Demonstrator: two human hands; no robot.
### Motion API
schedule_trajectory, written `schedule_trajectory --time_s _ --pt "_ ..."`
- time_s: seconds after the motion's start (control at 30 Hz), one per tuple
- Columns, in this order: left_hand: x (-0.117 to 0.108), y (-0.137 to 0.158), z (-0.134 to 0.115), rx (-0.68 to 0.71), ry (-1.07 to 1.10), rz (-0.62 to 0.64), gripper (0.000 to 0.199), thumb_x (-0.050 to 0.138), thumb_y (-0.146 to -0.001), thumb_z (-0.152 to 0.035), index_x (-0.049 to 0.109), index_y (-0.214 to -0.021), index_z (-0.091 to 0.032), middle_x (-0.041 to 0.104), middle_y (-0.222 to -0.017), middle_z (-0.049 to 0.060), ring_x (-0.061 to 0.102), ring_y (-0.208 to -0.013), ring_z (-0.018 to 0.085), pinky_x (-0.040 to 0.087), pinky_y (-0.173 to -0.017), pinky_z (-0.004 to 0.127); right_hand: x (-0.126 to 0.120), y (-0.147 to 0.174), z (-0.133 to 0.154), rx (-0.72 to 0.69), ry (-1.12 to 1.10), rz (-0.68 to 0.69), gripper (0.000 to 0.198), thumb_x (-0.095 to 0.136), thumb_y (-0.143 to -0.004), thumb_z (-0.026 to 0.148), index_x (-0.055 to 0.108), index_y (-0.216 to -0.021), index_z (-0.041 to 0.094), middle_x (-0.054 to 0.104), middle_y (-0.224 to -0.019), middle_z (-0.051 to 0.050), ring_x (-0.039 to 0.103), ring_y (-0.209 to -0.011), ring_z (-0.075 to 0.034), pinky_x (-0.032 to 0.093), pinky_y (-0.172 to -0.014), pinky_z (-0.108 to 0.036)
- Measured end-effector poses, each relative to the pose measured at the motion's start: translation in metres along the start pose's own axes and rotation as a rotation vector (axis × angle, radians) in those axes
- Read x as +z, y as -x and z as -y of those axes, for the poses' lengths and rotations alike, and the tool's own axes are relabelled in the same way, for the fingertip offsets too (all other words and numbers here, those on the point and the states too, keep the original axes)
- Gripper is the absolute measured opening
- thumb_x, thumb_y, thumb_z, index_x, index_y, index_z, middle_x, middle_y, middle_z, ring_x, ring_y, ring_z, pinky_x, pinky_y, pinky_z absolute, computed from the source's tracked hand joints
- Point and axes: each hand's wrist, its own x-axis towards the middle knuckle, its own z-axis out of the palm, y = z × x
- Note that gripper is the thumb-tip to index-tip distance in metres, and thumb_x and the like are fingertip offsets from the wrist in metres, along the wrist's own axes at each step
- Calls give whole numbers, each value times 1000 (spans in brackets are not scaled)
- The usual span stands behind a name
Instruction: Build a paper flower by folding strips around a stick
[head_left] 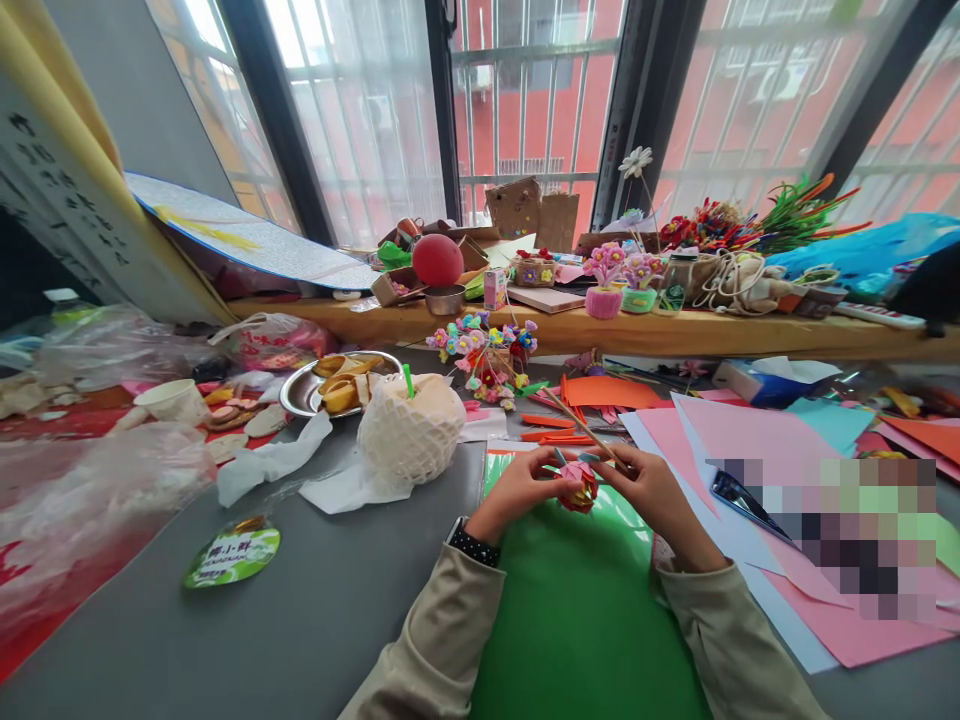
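Over a green mat (577, 610), my left hand (519, 492) pinches a small folded paper flower (577, 486) in pink, red and gold, with grey-blue pieces at its top. My right hand (651, 492) is closed on a thin wooden stick (581, 425) that slants up and to the left, away from me. The right fingertips are close to the flower's right side; whether they touch it I cannot tell. Beyond the hands lie orange paper strips (551, 436) and an orange sheet (611, 392).
To the left stand a netted coconut (412, 430) with a green straw and a metal bowl (300, 392) of peels. A green label (232, 556) lies nearer me. Pink paper sheets (757, 440) and a phone (750, 503) are at right. Crafted flowers (487, 350) and a cluttered ledge (555, 325) stand behind.
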Motion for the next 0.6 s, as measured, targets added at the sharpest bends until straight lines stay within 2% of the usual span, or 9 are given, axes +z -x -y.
schedule_trajectory --time_s 0.17,0.37,0.5,0.6 --pt "1 1 -2 26 -31 -3 41 66 -58 -34 57 -93 -13 59 -90 7 57 -77 15 44 -71 28 1 1 3 8 84 -27 28 49 -73 36 63 -86 15 65 -74 -4 51 -56 -14 37 -49 -23" --pt "5 1 -1 30 -22 5 41 63 -62 -36 53 -96 -14 58 -94 8 57 -81 17 45 -71 28 5 3 12 -38 205 -131 20 50 -71 31 63 -77 16 59 -60 -1 43 -47 -11 30 -44 -22" --pt "7 2 0 -27 69 30 44 61 -64 -38 48 -98 -15 57 -93 9 59 -76 16 47 -67 29 7 3 11 -24 181 -165 21 48 -72 32 61 -76 16 58 -61 -1 41 -46 -10 29 -43 -21" --pt "8 3 0 12 43 -35 40 62 -63 -37 49 -93 -14 56 -90 7 59 -74 16 47 -67 29 7 2 9 -10 113 -134 23 47 -74 34 60 -81 16 59 -64 -1 38 -44 -9 29 -42 -21"
